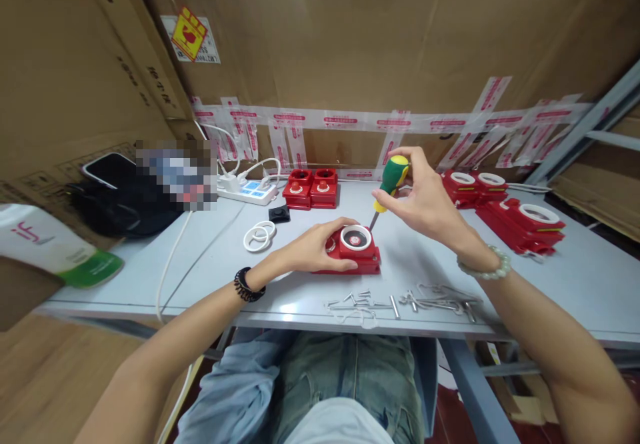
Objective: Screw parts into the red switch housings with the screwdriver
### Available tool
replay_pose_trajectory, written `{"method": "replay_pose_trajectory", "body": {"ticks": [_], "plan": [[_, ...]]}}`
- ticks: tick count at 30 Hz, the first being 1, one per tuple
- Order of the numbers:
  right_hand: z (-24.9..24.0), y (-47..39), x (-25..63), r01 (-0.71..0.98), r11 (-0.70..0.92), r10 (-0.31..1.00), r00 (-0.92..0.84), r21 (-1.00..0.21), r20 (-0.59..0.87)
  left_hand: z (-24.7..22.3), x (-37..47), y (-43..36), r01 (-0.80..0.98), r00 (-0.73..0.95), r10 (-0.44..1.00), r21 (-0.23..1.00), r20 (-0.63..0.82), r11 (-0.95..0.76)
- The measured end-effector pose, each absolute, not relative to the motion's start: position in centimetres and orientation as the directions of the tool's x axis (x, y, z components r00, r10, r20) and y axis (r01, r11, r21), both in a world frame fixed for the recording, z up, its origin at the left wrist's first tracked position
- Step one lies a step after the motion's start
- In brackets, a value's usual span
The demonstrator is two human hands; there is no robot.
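A red housing [369,263] with a white ring [356,237] around its dark round opening lies on the table in front of me. My left hand [320,247] grips this red housing from its left side, thumb along the near edge and fingers over the far side. In my right hand [419,194] is a screwdriver [393,179] with a green and yellow handle, held at a slant. Its shaft points down to the far right corner of the housing; whether the tip sits in a screw is too small to tell.
Loose screws and metal rods [395,306] lie along the front edge. White rings [259,237] and a small black part [279,213] are at left. More red housings [310,189] stand behind and at right [523,224]. A power strip [247,191], a tube [55,247] and cardboard [350,44] border the table.
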State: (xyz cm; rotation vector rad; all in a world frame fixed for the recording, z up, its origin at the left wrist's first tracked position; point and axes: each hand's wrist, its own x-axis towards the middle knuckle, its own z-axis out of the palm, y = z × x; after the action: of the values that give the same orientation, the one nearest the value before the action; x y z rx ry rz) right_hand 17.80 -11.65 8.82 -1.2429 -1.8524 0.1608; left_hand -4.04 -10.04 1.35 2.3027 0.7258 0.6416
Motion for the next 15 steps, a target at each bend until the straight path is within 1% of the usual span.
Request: {"method": "replay_pose_trajectory", "body": {"ticks": [4,7,9,13,15], "plan": [[8.2,-11.3,17.7,0.564,0.534,0.802,-0.103,-0.629,0.588,1.4,-4.1,-10.1,0.334,0.730,0.638,0.687,0.244,-0.645],[7.7,-11.1,17.4,0.486,0.561,0.797,-0.099,-0.670,0.596,1.4,-4.0,-10.1,0.337,0.730,0.641,0.691,0.237,-0.639],[7.4,-10.9,17.3,0.478,0.567,0.794,-0.100,-0.671,0.600,1.4,-4.0,-10.1,0.346,0.726,0.645,0.685,0.237,-0.641],[7.3,-10.8,17.4,0.547,0.568,0.774,-0.101,-0.615,0.625,1.3,-4.0,-10.1,0.353,0.725,0.645,0.672,0.243,-0.651],[7.3,-10.7,17.4,0.535,0.577,0.766,-0.093,-0.617,0.636,1.3,-4.0,-10.0,0.349,0.727,0.639,0.667,0.250,-0.658]]}}
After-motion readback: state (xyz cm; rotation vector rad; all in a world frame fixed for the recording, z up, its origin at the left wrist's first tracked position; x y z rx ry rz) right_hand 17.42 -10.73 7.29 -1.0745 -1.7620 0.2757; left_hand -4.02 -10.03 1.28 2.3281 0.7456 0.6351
